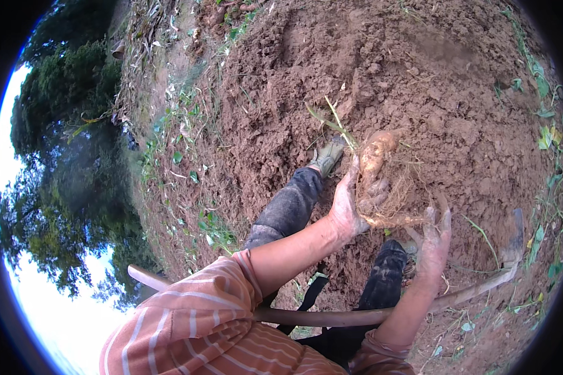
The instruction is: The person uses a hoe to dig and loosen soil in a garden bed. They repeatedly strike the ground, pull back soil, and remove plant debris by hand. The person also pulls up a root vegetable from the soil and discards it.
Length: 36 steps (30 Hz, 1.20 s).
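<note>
A clump of sweet potatoes [376, 152] with tan, soil-dusted skin hangs above the dug earth. My left hand [346, 199] grips its near side, the fingers mostly hidden behind it. Cut green stems [340, 124] stick out at the top of the clump. Fine fibrous roots [401, 190] spread from it, and a thin tuber [394, 220] runs along the lower side towards my right hand [431, 236]. The fingers of that hand are raised at the tuber's tip, partly apart; whether they grip it cannot be made out.
A hoe's wooden handle [323, 317] crosses in front of my body, its metal blade [513, 239] at the right. My shoes [329, 155] stand on loose brown soil [281, 103]. Green vines [539, 84] edge the dug ground. Trees [70, 140] rise at the left.
</note>
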Each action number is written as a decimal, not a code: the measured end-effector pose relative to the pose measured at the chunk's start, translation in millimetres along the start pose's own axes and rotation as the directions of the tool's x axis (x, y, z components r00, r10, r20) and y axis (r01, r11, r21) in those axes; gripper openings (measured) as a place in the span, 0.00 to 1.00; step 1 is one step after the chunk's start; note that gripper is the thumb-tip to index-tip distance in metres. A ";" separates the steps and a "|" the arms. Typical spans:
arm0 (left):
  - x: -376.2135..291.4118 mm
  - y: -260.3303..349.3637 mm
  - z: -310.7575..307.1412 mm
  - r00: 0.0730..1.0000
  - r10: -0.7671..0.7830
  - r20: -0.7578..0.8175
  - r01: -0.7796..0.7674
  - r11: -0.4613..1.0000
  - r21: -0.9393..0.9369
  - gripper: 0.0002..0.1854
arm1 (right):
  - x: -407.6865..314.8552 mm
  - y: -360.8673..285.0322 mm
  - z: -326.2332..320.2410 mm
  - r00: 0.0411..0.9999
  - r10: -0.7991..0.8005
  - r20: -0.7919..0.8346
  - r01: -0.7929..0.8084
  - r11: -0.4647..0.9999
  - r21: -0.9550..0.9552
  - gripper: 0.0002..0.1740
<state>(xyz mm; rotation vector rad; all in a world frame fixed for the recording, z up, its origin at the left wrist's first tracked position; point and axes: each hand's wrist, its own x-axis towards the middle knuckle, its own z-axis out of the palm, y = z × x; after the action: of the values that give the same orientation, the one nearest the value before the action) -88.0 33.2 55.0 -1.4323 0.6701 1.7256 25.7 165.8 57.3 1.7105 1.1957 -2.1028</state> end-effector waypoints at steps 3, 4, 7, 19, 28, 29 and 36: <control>-0.7 -2.1 1.6 0.986 -0.073 0.148 0.076 0.997 -0.017 0.26 | -5.0 2.0 14.9 0.941 0.060 0.333 -0.232 0.832 0.504 0.35; -1.4 -4.4 1.8 0.949 -0.105 0.297 0.114 0.993 -0.015 0.28 | -5.3 2.4 18.0 0.952 0.041 0.302 -0.177 0.881 0.439 0.35; -4.1 -10.4 1.0 0.922 -0.183 0.342 0.176 0.983 0.051 0.31 | -2.3 5.0 22.5 0.970 -0.051 0.236 -0.047 0.919 0.391 0.37; 2.3 -23.1 -6.0 0.993 0.051 0.110 -0.089 0.925 0.370 0.22 | -3.2 -5.3 22.1 0.949 -0.316 0.023 0.303 0.927 0.220 0.35; 2.6 -29.8 -12.3 0.990 0.111 0.093 -0.140 0.895 0.424 0.27 | 1.9 7.8 7.9 0.970 -0.211 -0.120 0.210 0.978 -0.016 0.19; 1.5 -28.7 -11.2 0.989 0.101 0.105 -0.136 0.898 0.419 0.27 | 2.6 8.6 7.3 0.968 -0.236 -0.089 0.231 0.971 -0.062 0.19; -1.9 -29.2 -5.8 0.955 0.205 0.213 -0.296 0.623 0.724 0.23 | 2.5 7.1 9.7 0.956 -0.284 0.080 0.285 0.959 -0.005 0.39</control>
<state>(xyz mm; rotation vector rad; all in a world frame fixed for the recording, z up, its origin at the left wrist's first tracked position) -60.5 44.4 57.9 -0.6580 1.3847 1.4191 21.9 155.4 52.0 1.5078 1.5085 -2.2868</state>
